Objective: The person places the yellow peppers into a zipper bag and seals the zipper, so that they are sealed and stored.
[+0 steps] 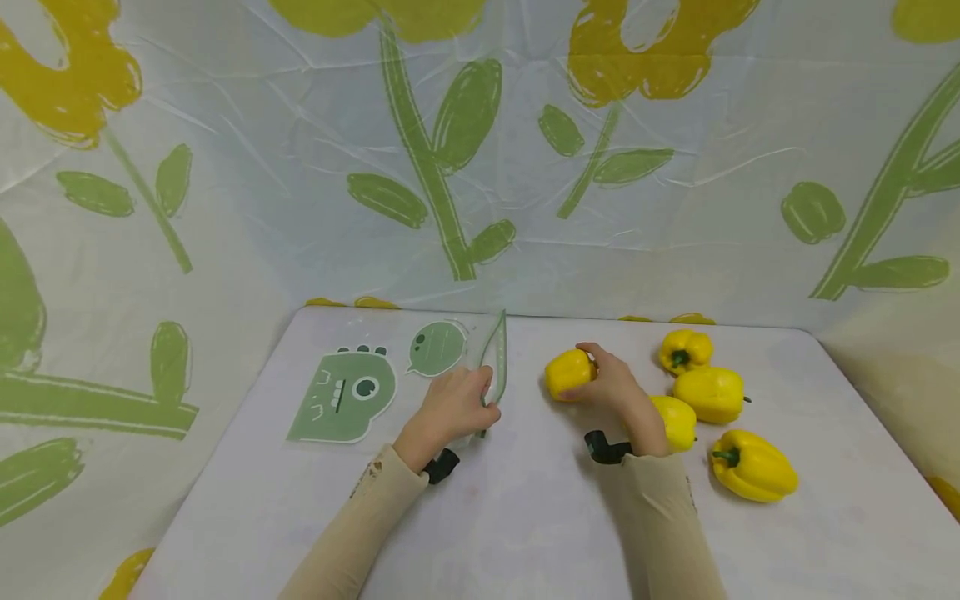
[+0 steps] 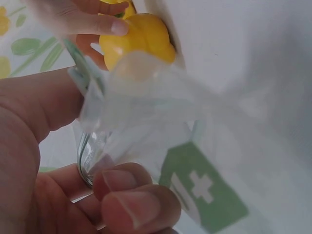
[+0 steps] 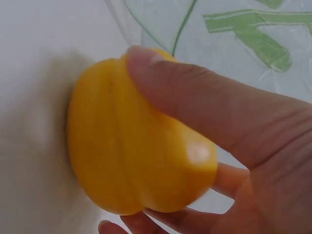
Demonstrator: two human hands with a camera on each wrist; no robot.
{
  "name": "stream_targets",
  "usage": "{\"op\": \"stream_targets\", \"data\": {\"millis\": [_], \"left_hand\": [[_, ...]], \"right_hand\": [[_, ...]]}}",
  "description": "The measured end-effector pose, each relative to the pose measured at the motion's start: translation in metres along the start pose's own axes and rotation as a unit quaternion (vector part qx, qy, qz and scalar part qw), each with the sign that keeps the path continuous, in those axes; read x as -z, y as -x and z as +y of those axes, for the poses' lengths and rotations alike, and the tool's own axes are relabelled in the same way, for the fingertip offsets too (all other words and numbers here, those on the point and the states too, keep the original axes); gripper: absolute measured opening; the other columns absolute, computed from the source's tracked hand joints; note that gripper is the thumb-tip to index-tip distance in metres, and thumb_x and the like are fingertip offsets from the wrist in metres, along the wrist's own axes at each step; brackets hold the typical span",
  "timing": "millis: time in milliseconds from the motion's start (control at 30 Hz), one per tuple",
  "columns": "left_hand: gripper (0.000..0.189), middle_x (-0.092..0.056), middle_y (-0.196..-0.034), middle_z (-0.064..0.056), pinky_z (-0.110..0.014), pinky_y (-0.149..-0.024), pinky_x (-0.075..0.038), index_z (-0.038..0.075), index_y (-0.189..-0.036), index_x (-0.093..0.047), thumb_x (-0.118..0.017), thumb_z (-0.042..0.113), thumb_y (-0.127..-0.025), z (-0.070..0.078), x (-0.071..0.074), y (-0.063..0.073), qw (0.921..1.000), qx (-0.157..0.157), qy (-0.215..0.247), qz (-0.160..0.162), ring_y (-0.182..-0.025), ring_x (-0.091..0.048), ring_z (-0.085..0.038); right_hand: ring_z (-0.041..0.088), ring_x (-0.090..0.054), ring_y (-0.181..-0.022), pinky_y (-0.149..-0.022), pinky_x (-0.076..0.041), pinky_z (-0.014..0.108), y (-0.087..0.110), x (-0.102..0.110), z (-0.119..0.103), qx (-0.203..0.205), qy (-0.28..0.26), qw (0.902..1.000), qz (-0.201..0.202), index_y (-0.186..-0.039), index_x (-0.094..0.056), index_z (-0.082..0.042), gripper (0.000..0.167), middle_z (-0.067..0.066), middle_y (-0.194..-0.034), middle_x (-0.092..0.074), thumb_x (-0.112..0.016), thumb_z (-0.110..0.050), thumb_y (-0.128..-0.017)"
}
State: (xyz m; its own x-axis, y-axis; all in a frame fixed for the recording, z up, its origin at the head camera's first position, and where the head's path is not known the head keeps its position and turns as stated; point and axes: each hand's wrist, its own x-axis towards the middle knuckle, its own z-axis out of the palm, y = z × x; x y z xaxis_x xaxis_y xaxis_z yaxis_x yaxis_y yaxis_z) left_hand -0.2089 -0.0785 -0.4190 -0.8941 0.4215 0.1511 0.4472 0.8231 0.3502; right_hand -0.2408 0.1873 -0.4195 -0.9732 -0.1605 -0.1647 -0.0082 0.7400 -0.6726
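My left hand (image 1: 452, 410) grips the rim of a clear plastic zip bag (image 1: 356, 408) printed with a green one-eyed monster and a speech bubble. The bag lies toward the left of the table, and its mouth stands parted at the right end. In the left wrist view the fingers curl at the edge of the transparent film (image 2: 146, 109). Just right of the bag's mouth, my right hand (image 1: 621, 390) holds a yellow bell pepper (image 1: 564, 375). Seen from the right wrist, the thumb lies over the pepper (image 3: 122, 141), with fingers beneath it.
Several more yellow bell peppers are grouped to the right: one (image 1: 686, 351) at the back, one (image 1: 711, 395) in the middle, one (image 1: 677, 423) partly behind the right wrist, and one (image 1: 753, 467) nearer the front. A flower-printed sheet (image 1: 517, 250) rises behind the white table (image 1: 525, 517).
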Motion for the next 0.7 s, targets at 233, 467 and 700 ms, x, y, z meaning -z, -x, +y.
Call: {"op": "stream_targets", "data": {"millis": [233, 467, 700], "left_hand": [[0.026, -0.033, -0.055, 0.006, -0.026, -0.046, -0.025, 0.015, -0.067, -0.04, -0.065, 0.015, -0.075, 0.0, -0.002, -0.001, 0.9999, -0.002, 0.009, -0.009, -0.05, -0.028, -0.009], [0.026, -0.033, -0.055, 0.006, -0.026, -0.047, -0.025, 0.015, -0.067, -0.041, -0.066, 0.015, -0.075, 0.001, -0.002, 0.0, 0.9999, 0.003, 0.01, -0.013, -0.05, -0.029, -0.01], [0.025, -0.033, -0.055, 0.005, -0.026, -0.046, -0.025, 0.015, -0.069, -0.042, -0.067, 0.015, -0.075, 0.002, -0.004, -0.001, 0.9999, -0.002, 0.0, -0.015, -0.049, -0.031, -0.01]], "right_hand": [[0.045, -0.045, -0.119, -0.102, -0.034, 0.059, -0.006, -0.01, 0.003, -0.002, -0.019, 0.9998, -0.001, -0.146, -0.03, -0.004, 0.097, 0.03, -0.135, -0.044, -0.088, -0.017, -0.07], [0.042, -0.049, -0.114, -0.098, -0.038, 0.057, -0.011, -0.02, 0.003, -0.005, -0.028, 0.9994, 0.021, -0.141, -0.029, -0.001, 0.095, 0.028, -0.131, -0.049, -0.088, -0.016, -0.068], [0.038, -0.053, -0.107, -0.095, -0.042, 0.051, -0.017, -0.027, 0.008, -0.016, -0.065, 0.9964, 0.051, -0.137, -0.034, -0.002, 0.085, 0.027, -0.125, -0.054, -0.083, -0.029, -0.073]]}}
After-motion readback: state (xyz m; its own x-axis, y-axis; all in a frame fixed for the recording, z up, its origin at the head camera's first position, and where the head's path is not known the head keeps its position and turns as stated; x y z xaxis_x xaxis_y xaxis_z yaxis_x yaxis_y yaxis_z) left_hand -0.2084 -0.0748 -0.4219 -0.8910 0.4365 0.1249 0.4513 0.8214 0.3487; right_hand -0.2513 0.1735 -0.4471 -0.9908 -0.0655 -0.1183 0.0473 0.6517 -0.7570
